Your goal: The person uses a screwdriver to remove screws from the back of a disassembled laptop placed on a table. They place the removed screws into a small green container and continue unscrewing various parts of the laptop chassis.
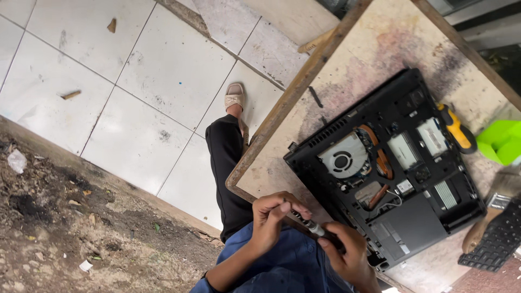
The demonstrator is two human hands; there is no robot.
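Screwdriver (308, 224) pinched between left hand (271, 217) and right hand (347, 255), lower centre; best kept upright, squarely seated at the opened laptop (385, 168) edge.

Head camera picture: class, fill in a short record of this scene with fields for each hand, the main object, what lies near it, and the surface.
left hand: fingers closed around one end of a slim dark pen-like tool
right hand: grips the other end of the same tool, by the laptop's corner
main object: opened laptop, bottom cover off, round cooling fan and boards exposed
nearby: yellow-handled screwdriver, green container, brush, loose black keyboard
surface: worn, stained wooden table over a tiled floor
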